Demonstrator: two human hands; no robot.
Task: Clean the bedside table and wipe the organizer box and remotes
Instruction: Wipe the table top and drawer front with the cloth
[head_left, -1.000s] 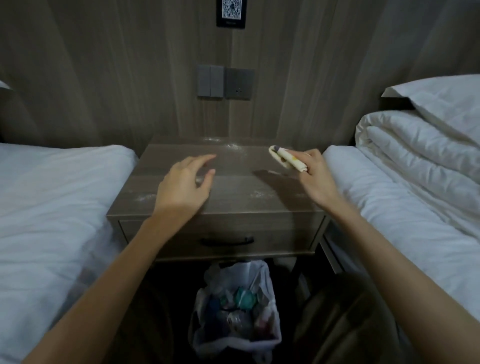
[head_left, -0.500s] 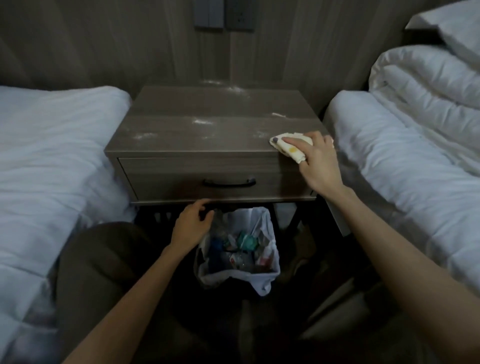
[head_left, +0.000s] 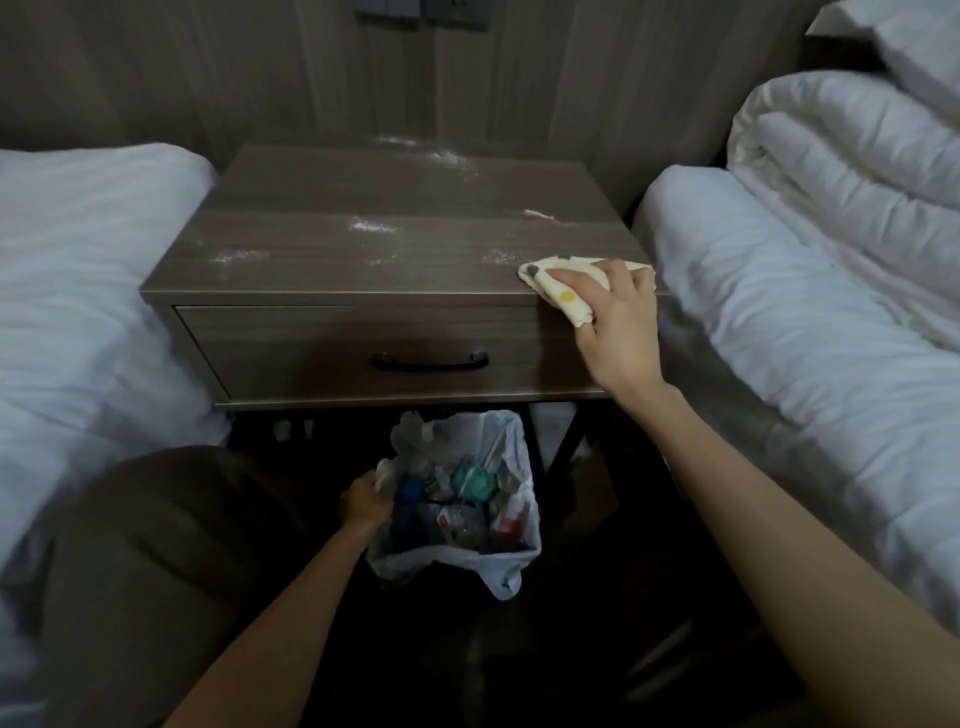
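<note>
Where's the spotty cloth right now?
Head view: the cream cloth with coloured dots lies on the front right corner of the brown wooden bedside table, gripped by the right hand.

Two bare arms reach forward, the right hand high and the left hand low.

The right arm stretches up and forward with the wrist a little bent; the right hand (head_left: 615, 332) is palm down, with its fingers curled over a folded cloth (head_left: 563, 299) and pressing on it. The left arm goes forward and down, lower than the right one; the left hand (head_left: 363, 501) is in shadow, and its fingers seem to be curled on the rim of a white bag (head_left: 511, 436).
</note>
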